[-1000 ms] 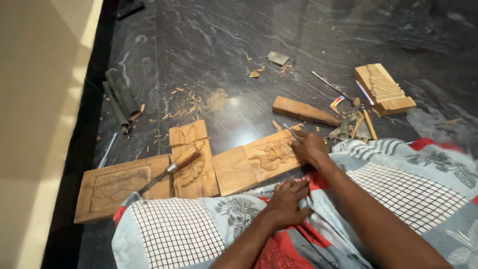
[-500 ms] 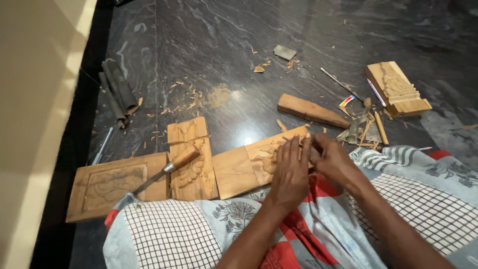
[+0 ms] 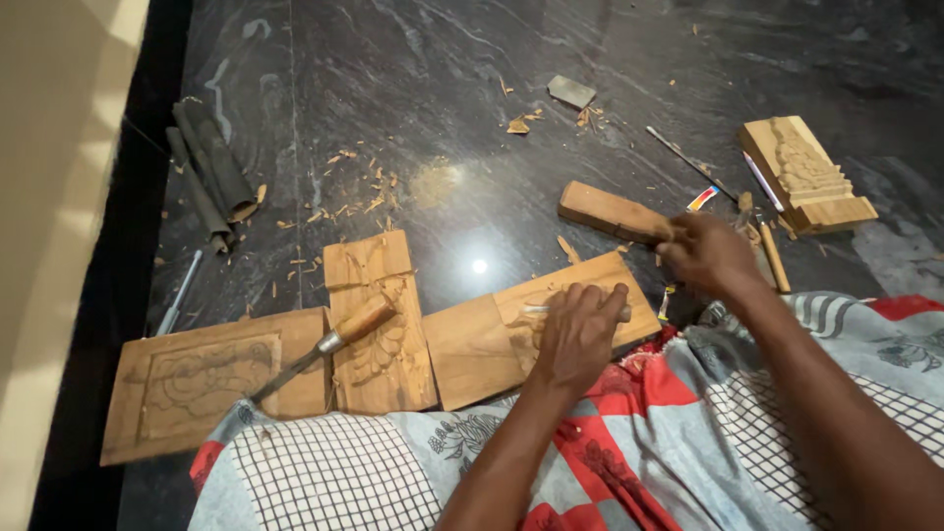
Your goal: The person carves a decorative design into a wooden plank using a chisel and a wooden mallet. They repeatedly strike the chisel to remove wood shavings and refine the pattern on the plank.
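Spread nearest the camera, a grey cloth with red patches and a checked pattern (image 3: 334, 472) is seen draped over the person's lap, and both forearms are extended over it. The left hand (image 3: 578, 334) is closed around a slim metal chisel (image 3: 539, 309), whose tip is laid on the light-brown carved wooden panel (image 3: 492, 344) that lies on the floor just beyond the cloth. For this cut to go well, the chisel would best be kept low and steady, with the panel held flat against the floor. The right hand (image 3: 706, 254) is curled over the end of a plain wooden mallet block (image 3: 608, 211); whether it is gripped or only touched cannot be told.

Three flat carved panels are counted in a row, the middle one (image 3: 379, 324) bearing a wooden-handled chisel (image 3: 329, 344) and the leftmost (image 3: 206, 379) lying partly under the cloth. One thicker carved block (image 3: 806, 177) is set farther right, with what seem to be several thin tools beside it. Two dark rolled bundles (image 3: 206, 172) are laid at the far left on the polished black stone floor (image 3: 413, 88), and wood chips (image 3: 354, 192) are scattered between.
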